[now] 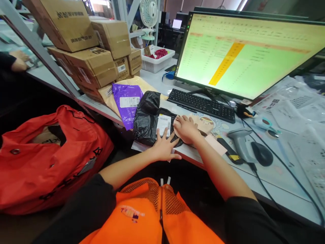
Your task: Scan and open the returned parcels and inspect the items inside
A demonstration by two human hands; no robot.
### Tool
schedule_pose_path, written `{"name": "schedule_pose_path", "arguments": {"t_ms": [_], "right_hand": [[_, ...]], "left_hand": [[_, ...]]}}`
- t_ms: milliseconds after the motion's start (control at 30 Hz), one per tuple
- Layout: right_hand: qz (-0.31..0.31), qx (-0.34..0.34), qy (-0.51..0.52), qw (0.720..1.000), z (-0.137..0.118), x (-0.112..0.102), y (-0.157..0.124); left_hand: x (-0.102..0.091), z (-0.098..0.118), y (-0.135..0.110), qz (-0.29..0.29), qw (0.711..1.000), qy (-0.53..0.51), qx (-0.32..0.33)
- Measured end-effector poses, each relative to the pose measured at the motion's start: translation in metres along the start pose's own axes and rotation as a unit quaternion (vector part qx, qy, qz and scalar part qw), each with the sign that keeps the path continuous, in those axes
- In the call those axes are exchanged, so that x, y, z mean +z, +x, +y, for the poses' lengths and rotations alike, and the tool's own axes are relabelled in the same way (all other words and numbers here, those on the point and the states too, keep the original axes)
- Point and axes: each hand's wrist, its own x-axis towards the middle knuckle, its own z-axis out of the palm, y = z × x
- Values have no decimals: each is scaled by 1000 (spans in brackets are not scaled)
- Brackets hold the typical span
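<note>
A black plastic parcel bag (146, 117) lies at the desk's front edge with a white barcode label (163, 124) on it. My left hand (164, 147) lies flat on the bag just below the label, fingers spread. My right hand (186, 129) rests palm down right of the label, its fingers curled loosely over the bag's right end. Neither hand holds anything that I can see. A purple parcel bag (127, 101) with its own label lies just left of the black one.
Stacked cardboard boxes (91, 51) fill the back left. A keyboard (201, 104) and monitor (243, 51) stand behind my hands. A grey barcode scanner (240, 142) and mouse (262, 154) lie to the right. A red sack (50, 152) sits left, below the desk. Another person's hand (17, 61) shows far left.
</note>
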Motion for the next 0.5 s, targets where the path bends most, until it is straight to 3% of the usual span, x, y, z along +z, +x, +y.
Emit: {"name": "schedule_pose_path", "arguments": {"t_ms": [100, 200, 267, 333, 500], "right_hand": [[7, -16, 77, 997, 16, -22, 7], [14, -19, 155, 988, 55, -45, 7], [16, -24, 161, 987, 83, -48, 1], [18, -39, 117, 992, 103, -42, -12], [72, 5, 35, 997, 115, -29, -43]], "left_hand": [[-28, 2, 6, 14, 998, -60, -12], [-40, 13, 17, 130, 990, -62, -3], [-32, 20, 24, 155, 986, -38, 38], [-16, 23, 30, 125, 990, -23, 63], [13, 15, 35, 94, 993, -42, 51]]}}
